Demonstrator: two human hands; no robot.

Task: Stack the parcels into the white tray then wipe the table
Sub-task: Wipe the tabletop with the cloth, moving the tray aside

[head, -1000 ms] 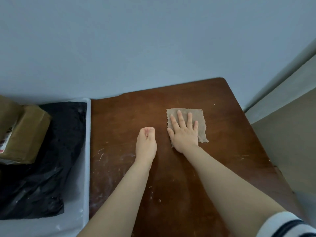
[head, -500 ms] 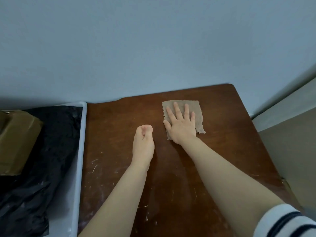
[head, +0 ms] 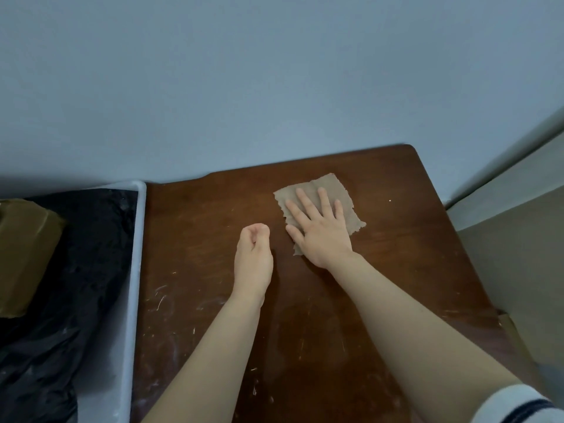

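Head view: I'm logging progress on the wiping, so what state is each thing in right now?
Cloth: spread flat on the table, under the right hand.
Right hand: open, palm down on the cloth.
Left hand: loosely curled, empty.
Table: streaked with pale marks near the front.
White tray: holds a brown parcel and a black bag.

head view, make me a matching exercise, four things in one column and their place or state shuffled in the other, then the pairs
Things:
1. cloth
2. left hand
3. brown parcel
4. white tray

Places or states:
A. curled into a loose fist on the bare table
B. beside the table's left edge, holding the parcels
C. spread flat under the right hand
D. lying on the black parcel

Pairs: 1-C, 2-A, 3-D, 4-B
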